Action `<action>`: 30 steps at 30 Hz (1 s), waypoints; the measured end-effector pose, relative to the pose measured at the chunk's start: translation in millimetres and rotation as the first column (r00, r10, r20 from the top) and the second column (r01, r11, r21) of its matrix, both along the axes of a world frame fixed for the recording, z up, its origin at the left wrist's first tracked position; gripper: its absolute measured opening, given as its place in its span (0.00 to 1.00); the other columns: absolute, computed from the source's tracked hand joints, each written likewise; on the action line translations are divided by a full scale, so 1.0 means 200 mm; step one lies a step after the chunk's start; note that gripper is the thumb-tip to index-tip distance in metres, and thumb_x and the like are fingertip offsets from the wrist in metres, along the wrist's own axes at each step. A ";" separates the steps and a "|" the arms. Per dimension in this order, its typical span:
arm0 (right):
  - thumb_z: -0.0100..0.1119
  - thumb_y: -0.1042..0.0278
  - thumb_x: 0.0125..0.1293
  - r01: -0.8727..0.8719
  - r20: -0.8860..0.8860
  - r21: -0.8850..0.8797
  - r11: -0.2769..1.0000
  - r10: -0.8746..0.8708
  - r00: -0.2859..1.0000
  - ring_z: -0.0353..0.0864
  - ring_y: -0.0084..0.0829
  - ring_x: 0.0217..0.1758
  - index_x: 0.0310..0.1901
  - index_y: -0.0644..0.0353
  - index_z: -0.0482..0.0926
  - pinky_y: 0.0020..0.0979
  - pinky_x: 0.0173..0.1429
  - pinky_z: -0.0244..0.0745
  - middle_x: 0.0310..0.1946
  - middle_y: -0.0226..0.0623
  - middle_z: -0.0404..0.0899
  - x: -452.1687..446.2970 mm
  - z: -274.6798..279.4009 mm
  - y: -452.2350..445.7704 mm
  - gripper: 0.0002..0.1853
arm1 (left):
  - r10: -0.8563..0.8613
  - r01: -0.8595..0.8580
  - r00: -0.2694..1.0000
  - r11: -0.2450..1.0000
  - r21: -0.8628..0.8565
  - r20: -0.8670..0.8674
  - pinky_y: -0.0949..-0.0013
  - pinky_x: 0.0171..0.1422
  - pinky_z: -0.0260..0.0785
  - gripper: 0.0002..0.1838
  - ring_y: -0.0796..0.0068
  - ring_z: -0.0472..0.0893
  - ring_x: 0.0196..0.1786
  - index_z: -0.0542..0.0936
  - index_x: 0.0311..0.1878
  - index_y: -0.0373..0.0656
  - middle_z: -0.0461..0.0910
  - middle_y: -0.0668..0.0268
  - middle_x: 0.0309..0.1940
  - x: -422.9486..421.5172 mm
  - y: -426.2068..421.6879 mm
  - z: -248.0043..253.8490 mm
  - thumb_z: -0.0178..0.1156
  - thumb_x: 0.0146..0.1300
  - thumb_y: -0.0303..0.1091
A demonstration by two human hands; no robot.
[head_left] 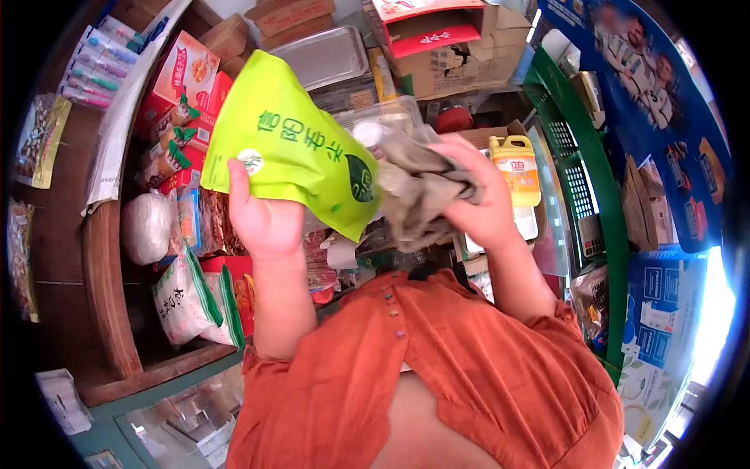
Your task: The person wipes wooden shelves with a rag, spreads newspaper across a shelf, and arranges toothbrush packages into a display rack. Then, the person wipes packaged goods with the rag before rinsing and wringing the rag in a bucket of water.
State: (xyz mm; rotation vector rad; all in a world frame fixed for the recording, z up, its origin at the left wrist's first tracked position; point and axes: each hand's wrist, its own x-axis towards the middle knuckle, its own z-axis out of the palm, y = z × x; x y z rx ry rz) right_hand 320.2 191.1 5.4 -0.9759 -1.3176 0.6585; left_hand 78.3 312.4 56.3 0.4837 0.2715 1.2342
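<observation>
My left hand is closed on a bright lime-green bag with dark green Chinese characters and a leaf print; the thumb lies on its front and the other fingers are behind it, out of sight. Bunched in my right hand is a greyish-brown cloth, slightly blurred, its edge against or very near the bag's right side. Both things are held up in front of my chest. Just beyond the cloth stands a yellow jug with a handle.
Wooden shelves on the left hold red boxes, white-and-green packets and toothbrush packs. A metal tray and a cardboard carton are at the back. A green plastic crate stands on the right.
</observation>
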 end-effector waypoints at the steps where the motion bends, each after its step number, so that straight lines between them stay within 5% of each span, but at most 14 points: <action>1: 0.66 0.74 0.44 0.077 0.105 0.115 0.990 -0.089 0.991 0.76 0.41 0.58 0.56 0.58 0.77 0.36 0.62 0.70 0.52 0.44 0.75 -0.06 0.10 0.02 0.30 | -0.015 0.015 1.000 1.000 -0.002 0.001 0.47 0.79 0.47 0.27 0.54 0.60 0.74 0.59 0.73 0.40 0.61 0.55 0.73 0.03 -0.02 -0.01 0.39 0.78 0.44; 3: 0.70 0.71 0.42 0.197 0.245 0.279 0.940 -0.268 0.932 0.75 0.48 0.52 0.51 0.57 0.77 0.41 0.56 0.72 0.48 0.46 0.73 -0.19 0.24 0.06 0.29 | -0.241 0.236 0.951 0.971 0.046 0.193 0.49 0.78 0.50 0.27 0.54 0.63 0.73 0.60 0.73 0.39 0.63 0.54 0.71 0.09 -0.06 -0.05 0.39 0.77 0.45; 4: 0.70 0.70 0.41 0.168 0.313 0.317 0.933 -0.270 0.910 0.75 0.49 0.50 0.48 0.57 0.77 0.42 0.53 0.72 0.45 0.45 0.72 -0.26 0.24 0.10 0.27 | -0.051 0.046 0.994 0.997 -0.058 -0.096 0.49 0.77 0.53 0.27 0.54 0.66 0.71 0.61 0.72 0.39 0.65 0.53 0.70 0.15 -0.12 -0.01 0.39 0.77 0.46; 6: 0.71 0.69 0.41 0.129 0.381 0.357 0.925 -0.270 0.884 0.74 0.50 0.48 0.45 0.57 0.77 0.43 0.50 0.73 0.43 0.44 0.72 -0.31 0.17 0.13 0.24 | -0.144 0.141 0.988 0.989 -0.054 -0.055 0.50 0.76 0.54 0.27 0.55 0.67 0.70 0.61 0.71 0.38 0.66 0.54 0.69 0.14 -0.12 -0.04 0.40 0.77 0.46; 11: 0.69 0.69 0.43 0.057 0.563 0.104 0.993 -0.106 0.820 0.73 0.49 0.44 0.39 0.56 0.75 0.45 0.44 0.71 0.39 0.41 0.70 -0.35 -0.13 0.09 0.19 | -0.149 0.150 0.988 0.988 -0.026 0.026 0.47 0.76 0.53 0.28 0.54 0.65 0.72 0.61 0.72 0.39 0.65 0.55 0.71 0.09 -0.09 -0.03 0.41 0.77 0.46; 15: 0.68 0.69 0.44 -0.019 0.598 -0.133 0.991 0.095 0.796 0.75 0.50 0.48 0.43 0.56 0.78 0.44 0.48 0.73 0.43 0.43 0.73 -0.37 -0.57 0.06 0.20 | -0.203 0.193 0.966 0.978 0.076 0.157 0.43 0.79 0.40 0.30 0.51 0.54 0.77 0.55 0.75 0.39 0.54 0.54 0.76 0.00 -0.03 0.03 0.38 0.77 0.46; 20: 0.67 0.65 0.51 -0.073 0.123 -0.483 0.872 0.150 0.981 0.80 0.38 0.57 0.56 0.63 0.77 0.35 0.61 0.73 0.51 0.47 0.81 -0.14 -0.61 0.00 0.28 | -0.305 0.281 0.902 0.952 0.122 0.304 0.43 0.80 0.38 0.30 0.52 0.53 0.78 0.55 0.75 0.39 0.53 0.54 0.77 -0.06 -0.02 0.02 0.37 0.77 0.47; 21: 0.67 0.67 0.53 -0.310 -0.260 -0.667 0.678 0.179 0.949 0.79 0.34 0.59 0.61 0.66 0.73 0.34 0.63 0.72 0.54 0.43 0.80 -0.07 -0.54 -0.03 0.32 | -0.297 0.280 0.910 0.955 0.098 0.290 0.43 0.80 0.38 0.31 0.52 0.53 0.78 0.55 0.75 0.39 0.53 0.54 0.76 -0.05 -0.03 0.03 0.37 0.77 0.47; 23: 0.67 0.73 0.51 -0.643 -0.757 -0.329 0.692 0.214 0.618 0.79 0.34 0.59 0.66 0.64 0.67 0.34 0.64 0.71 0.57 0.41 0.78 -0.02 -0.57 -0.02 0.37 | -0.290 0.279 0.916 0.957 0.081 0.278 0.43 0.80 0.38 0.31 0.52 0.53 0.78 0.55 0.75 0.39 0.53 0.53 0.76 -0.01 -0.06 0.04 0.36 0.77 0.48; 25: 0.68 0.76 0.48 -0.743 -0.891 -0.128 0.657 0.253 0.377 0.78 0.37 0.60 0.69 0.64 0.63 0.36 0.66 0.70 0.60 0.43 0.76 0.00 -0.59 -0.03 0.43 | -0.281 0.286 0.925 0.958 0.019 0.254 0.42 0.80 0.39 0.31 0.51 0.53 0.77 0.55 0.75 0.39 0.53 0.52 0.76 0.02 -0.08 0.06 0.36 0.77 0.50; 29: 0.73 0.75 0.44 -0.726 -0.954 -0.122 0.676 0.124 0.275 0.79 0.41 0.60 0.65 0.68 0.68 0.40 0.65 0.72 0.60 0.48 0.76 -0.03 -0.69 -0.08 0.42 | -0.380 0.378 0.894 0.924 0.055 0.238 0.43 0.78 0.45 0.31 0.50 0.58 0.75 0.57 0.75 0.39 0.57 0.52 0.75 0.03 -0.05 0.04 0.36 0.78 0.50; 30: 0.74 0.76 0.43 -0.764 -0.953 0.027 0.645 0.248 0.175 0.77 0.40 0.62 0.66 0.67 0.67 0.40 0.66 0.70 0.61 0.46 0.75 -0.03 -0.70 -0.07 0.44 | -0.382 0.380 0.894 0.923 0.058 0.236 0.43 0.78 0.45 0.31 0.50 0.58 0.75 0.57 0.75 0.39 0.57 0.52 0.75 0.03 -0.04 0.04 0.36 0.78 0.50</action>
